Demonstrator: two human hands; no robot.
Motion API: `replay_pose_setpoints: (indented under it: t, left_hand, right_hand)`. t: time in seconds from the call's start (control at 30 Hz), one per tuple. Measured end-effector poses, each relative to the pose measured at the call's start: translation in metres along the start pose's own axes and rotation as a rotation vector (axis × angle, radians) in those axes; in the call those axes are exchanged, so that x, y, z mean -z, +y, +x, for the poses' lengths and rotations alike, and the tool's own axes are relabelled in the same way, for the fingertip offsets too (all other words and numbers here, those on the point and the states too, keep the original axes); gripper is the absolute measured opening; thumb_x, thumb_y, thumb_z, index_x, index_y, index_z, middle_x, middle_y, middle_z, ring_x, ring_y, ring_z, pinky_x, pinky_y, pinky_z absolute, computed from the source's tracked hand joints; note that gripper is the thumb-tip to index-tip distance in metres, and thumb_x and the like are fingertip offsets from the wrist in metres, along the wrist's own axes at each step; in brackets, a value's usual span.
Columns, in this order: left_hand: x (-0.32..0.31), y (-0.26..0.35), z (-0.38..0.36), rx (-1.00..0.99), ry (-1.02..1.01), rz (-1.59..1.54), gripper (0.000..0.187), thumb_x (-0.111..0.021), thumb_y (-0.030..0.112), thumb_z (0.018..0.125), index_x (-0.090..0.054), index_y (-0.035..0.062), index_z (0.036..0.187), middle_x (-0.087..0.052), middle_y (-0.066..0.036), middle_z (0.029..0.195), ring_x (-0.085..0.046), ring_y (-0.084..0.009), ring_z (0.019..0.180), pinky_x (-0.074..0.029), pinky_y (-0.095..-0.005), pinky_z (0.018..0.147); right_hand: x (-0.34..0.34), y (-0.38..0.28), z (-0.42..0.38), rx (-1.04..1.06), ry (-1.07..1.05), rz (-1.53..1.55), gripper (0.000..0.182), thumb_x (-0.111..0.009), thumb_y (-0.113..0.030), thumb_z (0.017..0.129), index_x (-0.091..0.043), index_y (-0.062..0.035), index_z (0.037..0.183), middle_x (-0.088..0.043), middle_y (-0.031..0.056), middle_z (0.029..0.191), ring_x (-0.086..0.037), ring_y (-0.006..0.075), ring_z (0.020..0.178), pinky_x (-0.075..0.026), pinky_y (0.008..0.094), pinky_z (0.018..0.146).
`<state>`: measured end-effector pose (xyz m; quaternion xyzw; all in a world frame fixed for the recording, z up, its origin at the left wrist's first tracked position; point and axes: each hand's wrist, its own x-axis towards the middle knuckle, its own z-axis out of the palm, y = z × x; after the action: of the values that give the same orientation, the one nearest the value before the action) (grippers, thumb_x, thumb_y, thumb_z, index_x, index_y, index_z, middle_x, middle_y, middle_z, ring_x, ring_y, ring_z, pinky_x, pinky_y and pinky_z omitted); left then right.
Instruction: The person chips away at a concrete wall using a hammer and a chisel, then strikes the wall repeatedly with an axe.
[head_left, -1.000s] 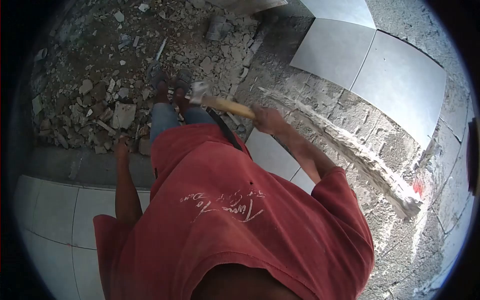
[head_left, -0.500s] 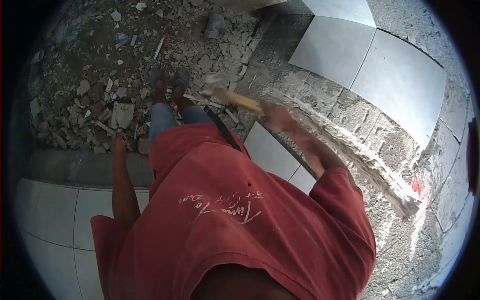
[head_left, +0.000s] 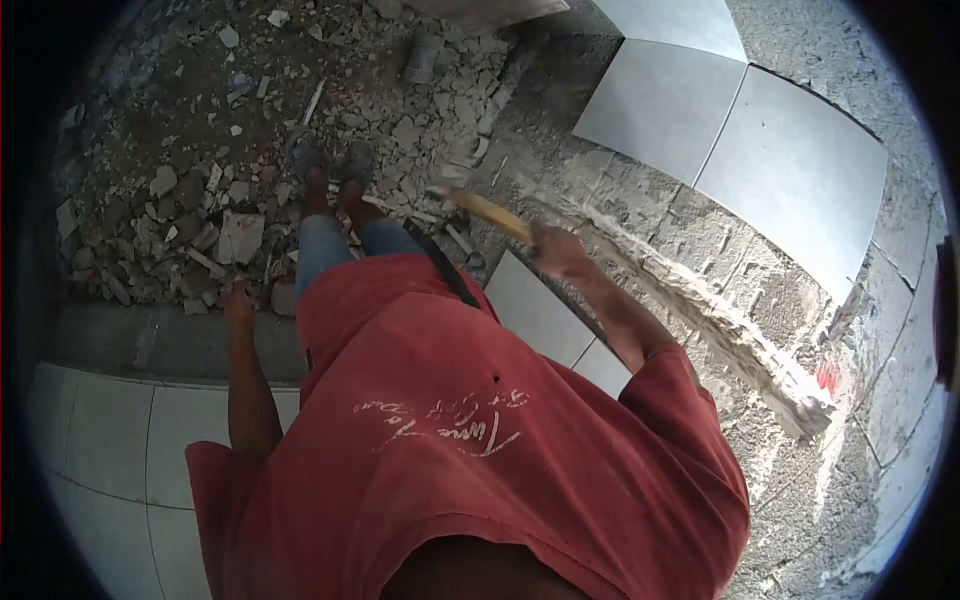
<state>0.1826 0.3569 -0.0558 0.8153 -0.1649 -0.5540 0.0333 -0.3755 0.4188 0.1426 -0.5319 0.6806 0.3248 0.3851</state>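
At two o'clock from your feet, over in the head view, your right hand (head_left: 558,250) is wrapped tight round the wooden handle of the hammer (head_left: 488,212), and the blurred head of it sits out at eleven o'clock from your fist, just above the rough channel (head_left: 700,300) chipped into the stripped wall (head_left: 730,255). You're in the swing of the chipping step here, I'd say, the head poised close to the near end of that groove. Your left hand (head_left: 238,298) hangs down at nine o'clock from your red shirt (head_left: 480,430), apart from any tool; whether its fingers are curled or loose, you can't tell from this angle. Your sandalled feet (head_left: 330,165) stand at twelve o'clock among the rubble (head_left: 180,215) of broken plaster and tile shards. Grey tiles (head_left: 740,140) remain fixed at one o'clock, with one more tile (head_left: 535,310) just below your right wrist. The next blow, by my reckoning, calls for a firm grip and a strike placed on the channel's edge, well clear of that near tile, and with your feet steady on the loose debris.
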Motion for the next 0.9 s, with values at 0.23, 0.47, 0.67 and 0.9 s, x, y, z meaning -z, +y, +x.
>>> replay_pose_setpoints:
  t: [0.23, 0.47, 0.67, 0.9]
  left_hand:
    - [0.004, 0.010, -0.002, -0.090, -0.082, -0.056, 0.029, -0.044, 0.032, 0.091, -0.048, 0.0077, 0.075, -0.037, -0.001, 0.059, -0.034, -0.0118, 0.046, -0.029, -0.0294, 0.045]
    - [-0.006, 0.019, 0.000, -0.135, -0.090, -0.069, 0.029, -0.044, 0.031, 0.091, -0.046, 0.0090, 0.071, -0.036, 0.000, 0.056, -0.034, -0.0112, 0.046, -0.029, -0.0298, 0.044]
    - [-0.007, 0.021, 0.009, -0.065, -0.044, -0.004, 0.036, -0.047, 0.038, 0.088, -0.046, 0.0098, 0.065, -0.035, 0.000, 0.053, -0.034, -0.0128, 0.046, -0.028, -0.0311, 0.045]
    - [-0.007, 0.026, -0.004, -0.073, 0.005, -0.029, 0.035, -0.048, 0.035, 0.088, -0.045, 0.0101, 0.064, -0.033, 0.000, 0.052, -0.032, -0.0122, 0.046, -0.026, -0.0300, 0.046]
  right_hand:
    - [0.024, 0.080, -0.048, -0.197, -0.291, -0.040, 0.043, -0.056, -0.014, 0.063, -0.055, -0.0046, 0.105, -0.063, 0.0172, 0.084, -0.062, 0.0329, 0.079, -0.049, 0.0394, 0.066]
    - [0.030, 0.038, -0.034, -0.205, -0.416, -0.089, 0.030, -0.055, -0.015, 0.064, -0.059, -0.0037, 0.091, -0.063, 0.0180, 0.084, -0.061, 0.0323, 0.079, -0.049, 0.0407, 0.066]
    - [0.015, 0.038, -0.044, -0.038, -0.104, -0.043, 0.041, -0.054, -0.015, 0.067, -0.050, -0.0046, 0.106, -0.061, 0.0214, 0.088, -0.060, 0.0346, 0.082, -0.049, 0.0417, 0.067]
    - [0.032, 0.068, -0.018, -0.349, -0.340, -0.100, 0.029, -0.051, -0.013, 0.070, -0.061, -0.0038, 0.095, -0.061, 0.0214, 0.085, -0.061, 0.0343, 0.081, -0.047, 0.0422, 0.067]
